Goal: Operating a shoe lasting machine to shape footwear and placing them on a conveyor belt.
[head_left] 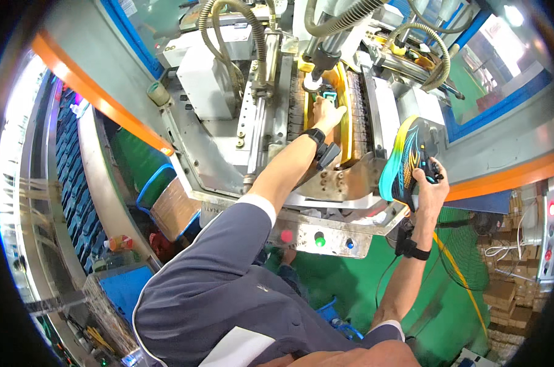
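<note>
My left hand (327,115) reaches into the middle of a machine, between two yellow pads (345,131). Its fingers curl at a small teal piece (330,96) below a dark pressing rod (325,58), while the thumb sticks out to the right. What lies under those fingers is hidden. At the machine's right front corner, my right hand (433,188) is closed around a shoe (405,162). This shoe is tilted upright, with a teal-to-yellow sole edge and a dark patterned upper. A black strap is on each wrist.
A control panel (301,236) with coloured buttons runs along the machine's front edge. Ribbed hoses (262,46) hang over the machine. Orange-edged frame posts (99,92) flank it. To the left stands a wooden-seated chair (174,208) by a conveyor; cardboard boxes (500,293) are stacked at right.
</note>
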Available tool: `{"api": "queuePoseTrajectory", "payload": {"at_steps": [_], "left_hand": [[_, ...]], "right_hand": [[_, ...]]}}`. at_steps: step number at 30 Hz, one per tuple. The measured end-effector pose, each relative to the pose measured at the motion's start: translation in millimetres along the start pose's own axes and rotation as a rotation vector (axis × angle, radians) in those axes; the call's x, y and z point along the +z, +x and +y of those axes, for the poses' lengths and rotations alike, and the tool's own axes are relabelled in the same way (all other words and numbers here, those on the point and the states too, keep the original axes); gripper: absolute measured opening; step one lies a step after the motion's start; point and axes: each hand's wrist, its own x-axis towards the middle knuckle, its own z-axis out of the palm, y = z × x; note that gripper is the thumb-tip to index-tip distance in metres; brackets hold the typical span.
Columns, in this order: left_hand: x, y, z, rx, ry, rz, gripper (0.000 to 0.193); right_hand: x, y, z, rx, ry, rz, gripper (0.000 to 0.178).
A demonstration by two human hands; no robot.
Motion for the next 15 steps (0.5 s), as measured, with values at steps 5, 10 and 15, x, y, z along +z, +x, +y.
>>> {"api": "queuePoseTrajectory", "payload": {"at_steps": [5, 10, 15], "left_hand": [[-20, 23, -13, -0.115, 0.138, -0.068, 0.073], [-111, -3, -51, -0.307, -1.014, -0.582, 0.034], [-296, -146, -31, -0.427, -0.823, -0.553, 0.044]], "right_hand": [[39, 64, -8, -0.084, -0.248, -0.135, 0.045], [145, 117, -53, -0.130, -0.571, -0.310, 0.052], [270, 135, -49, -0.039, -0.672, -0.652, 0.055]]}}
